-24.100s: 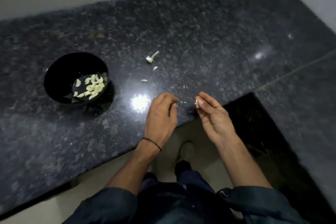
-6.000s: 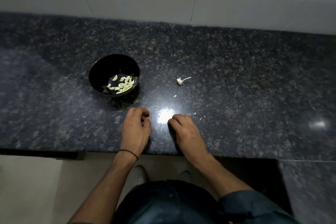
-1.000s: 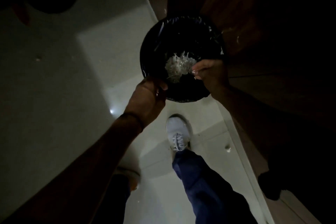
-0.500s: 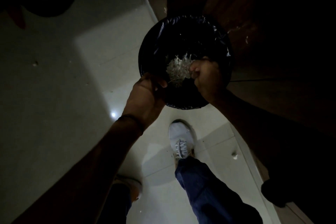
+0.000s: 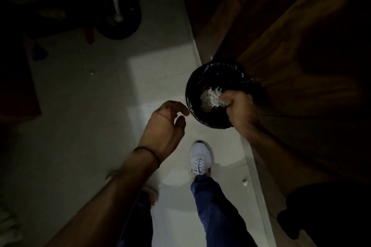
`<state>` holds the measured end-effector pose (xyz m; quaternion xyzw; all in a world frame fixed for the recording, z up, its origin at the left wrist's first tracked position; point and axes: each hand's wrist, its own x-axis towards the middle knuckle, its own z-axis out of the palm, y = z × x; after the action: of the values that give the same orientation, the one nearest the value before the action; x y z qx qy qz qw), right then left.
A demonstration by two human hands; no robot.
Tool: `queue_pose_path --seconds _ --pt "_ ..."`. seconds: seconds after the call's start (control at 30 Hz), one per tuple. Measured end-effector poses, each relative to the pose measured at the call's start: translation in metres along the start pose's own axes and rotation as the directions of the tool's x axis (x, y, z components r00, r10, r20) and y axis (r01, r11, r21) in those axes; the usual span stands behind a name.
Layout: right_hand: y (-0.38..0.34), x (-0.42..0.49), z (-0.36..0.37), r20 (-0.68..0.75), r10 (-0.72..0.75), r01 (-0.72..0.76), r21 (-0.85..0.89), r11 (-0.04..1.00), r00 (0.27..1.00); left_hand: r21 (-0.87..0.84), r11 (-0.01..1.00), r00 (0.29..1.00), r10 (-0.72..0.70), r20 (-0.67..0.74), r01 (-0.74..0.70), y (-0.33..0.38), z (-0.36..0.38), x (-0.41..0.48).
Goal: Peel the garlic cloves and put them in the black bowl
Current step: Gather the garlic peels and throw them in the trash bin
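I am looking down at the floor in dim light. A round black bin [image 5: 210,78] with a plastic liner stands by a wooden cabinet and holds a pale heap of garlic peels [image 5: 209,98]. My right hand [image 5: 240,110] reaches into the bin from the right. Its fingers are curled at the edge of the heap, with pale bits of peel under the thumb. My left hand [image 5: 165,126] hovers just left of the bin, fingers loosely curled, holding nothing and not touching the rim. The black bowl and the garlic cloves are out of view.
A brown wooden cabinet front [image 5: 291,46] fills the right side. My white shoe [image 5: 200,158] stands on the pale tiled floor [image 5: 100,126] below the bin. A dark round object with a white handle [image 5: 118,16] sits at the top left.
My left hand has let go of the bin's rim and drawn back to the left. My right hand stays curled over the peels. The view has shifted, so the bin now appears further right.
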<state>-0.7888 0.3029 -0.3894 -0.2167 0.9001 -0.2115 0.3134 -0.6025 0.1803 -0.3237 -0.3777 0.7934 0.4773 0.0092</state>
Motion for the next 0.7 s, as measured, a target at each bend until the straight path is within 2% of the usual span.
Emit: queue_pose_path --seconds 0.07,0.23,0.4,0.5,0.57,0.7 --pt "-0.039 -0.029 -0.011 -0.008 -0.022 0.022 0.071 0.997 1.000 -0.012 1.000 0.999 -0.027 -0.039 0.026 0.010 -0.027 -0.024" --pt "-0.151 -0.121 -0.027 0.115 -0.156 0.097 0.407 0.908 0.981 -0.051 0.991 0.981 -0.130 -0.146 0.124 0.027 -0.110 -0.103" --pt "-0.282 -0.223 -0.024 0.244 -0.317 0.141 0.545 0.827 0.917 -0.069 0.979 0.914 -0.206 -0.349 0.194 0.026 -0.221 -0.205" --pt "-0.362 -0.279 -0.012 0.333 -0.405 0.148 0.588 0.795 0.851 -0.112 0.966 0.840 -0.258 -0.477 0.233 0.018 -0.285 -0.270" --pt "-0.413 -0.316 0.002 0.394 -0.472 0.162 0.606 0.778 0.789 -0.155 0.959 0.766 -0.283 -0.577 0.238 0.008 -0.325 -0.316" --pt "-0.505 -0.380 0.037 0.469 -0.601 0.260 0.606 0.752 0.647 -0.259 0.949 0.539 -0.315 -0.781 0.179 -0.016 -0.388 -0.396"
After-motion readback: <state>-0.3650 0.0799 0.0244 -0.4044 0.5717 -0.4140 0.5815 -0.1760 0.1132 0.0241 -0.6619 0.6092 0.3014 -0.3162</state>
